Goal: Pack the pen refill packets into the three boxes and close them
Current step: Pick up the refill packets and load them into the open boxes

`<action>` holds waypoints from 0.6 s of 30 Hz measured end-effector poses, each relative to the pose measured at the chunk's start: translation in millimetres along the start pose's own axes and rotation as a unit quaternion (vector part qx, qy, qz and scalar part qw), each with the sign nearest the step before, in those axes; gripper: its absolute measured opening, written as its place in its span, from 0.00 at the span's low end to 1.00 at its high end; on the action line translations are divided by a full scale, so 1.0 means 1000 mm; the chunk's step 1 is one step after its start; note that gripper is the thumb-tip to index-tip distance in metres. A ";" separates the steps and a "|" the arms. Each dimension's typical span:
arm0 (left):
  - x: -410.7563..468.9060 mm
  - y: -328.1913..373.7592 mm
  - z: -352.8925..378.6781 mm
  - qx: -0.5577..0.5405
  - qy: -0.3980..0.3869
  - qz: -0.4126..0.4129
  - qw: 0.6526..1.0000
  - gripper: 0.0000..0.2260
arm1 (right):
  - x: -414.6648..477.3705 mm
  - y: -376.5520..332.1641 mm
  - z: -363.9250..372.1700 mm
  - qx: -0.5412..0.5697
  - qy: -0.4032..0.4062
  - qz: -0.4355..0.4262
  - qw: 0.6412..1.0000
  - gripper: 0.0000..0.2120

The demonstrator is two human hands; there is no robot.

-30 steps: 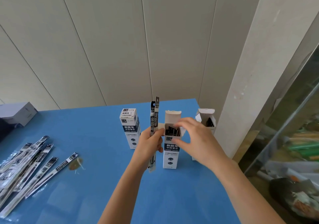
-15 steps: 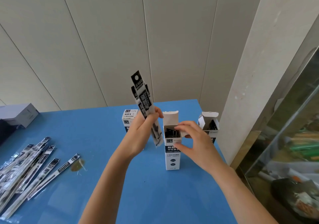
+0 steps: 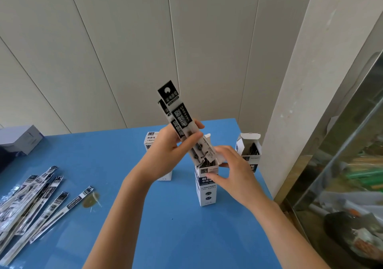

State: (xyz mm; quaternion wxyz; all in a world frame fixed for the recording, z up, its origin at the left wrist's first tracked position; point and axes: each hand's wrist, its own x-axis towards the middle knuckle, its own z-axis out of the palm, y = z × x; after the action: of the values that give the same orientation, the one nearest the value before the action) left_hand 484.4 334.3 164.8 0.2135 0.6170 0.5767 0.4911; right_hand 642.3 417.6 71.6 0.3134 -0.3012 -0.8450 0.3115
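Note:
Three white-and-navy boxes stand on the blue table. My left hand grips a pair of long refill packets, tilted, their lower ends entering the open top of the middle box. My right hand holds that box near its top, by the open flap. The left box stands closed behind my left hand. The right box is open, with packets inside. Several loose refill packets lie fanned out at the table's left.
A grey carton sits at the far left edge. A brownish stain marks the table near the loose packets. A white pillar rises just right of the table, with a glass-fronted cabinet beyond it.
My left hand has lifted the packets from beside the middle box, tilted them and brought their lower ends down into its open top. My right hand stays at the box's top.

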 end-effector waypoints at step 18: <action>-0.003 -0.025 0.012 0.006 0.051 0.051 0.997 0.07 | 0.001 0.003 0.002 0.061 0.008 0.024 0.998 0.32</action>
State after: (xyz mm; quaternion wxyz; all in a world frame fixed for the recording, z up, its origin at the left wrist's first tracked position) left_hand 482.4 340.9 138.2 0.1545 0.6214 0.5575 0.5285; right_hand 641.4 419.1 69.1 0.3301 -0.3043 -0.8143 0.3679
